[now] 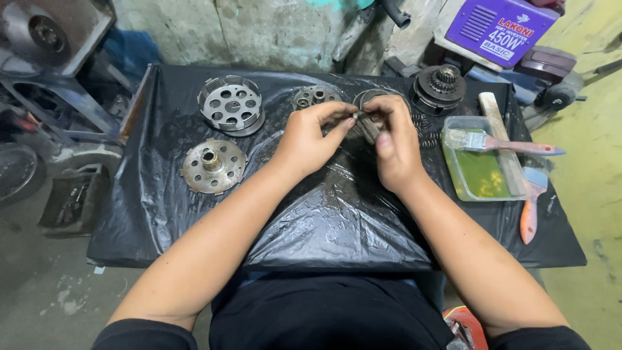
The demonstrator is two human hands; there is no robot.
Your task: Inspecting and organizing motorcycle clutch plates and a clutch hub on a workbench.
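Worktop: a low worktop (194, 240) draped in wrinkled black plastic sheet, carrying every part.
Tray: one clear rectangular plastic tray (512, 188) at the right, with yellow-green liquid in it.
Drum: one round perforated metal drum (231, 104) at far left, upright.
Plate: one flat rusty disc with a raised centre hub (213, 166), just nearer than the drum.
Gear hub: one dark toothed hub (439, 87) at the far right.
Brushes: two paintbrushes, one (499, 143) lying across the tray, one with an orange handle (530, 201) beside it.
Left hand: left hand (310, 139) with thumb and forefinger pinched on the end of the small part.
Right hand: right hand (395, 146) curled round it, fingers pressed together.
Held part: one small dark greasy metal piece (367, 126), held above the middle of the worktop, between both hands.
Doing it well: I judge a firm pinch and low hands wise, since the grease looks slippery.
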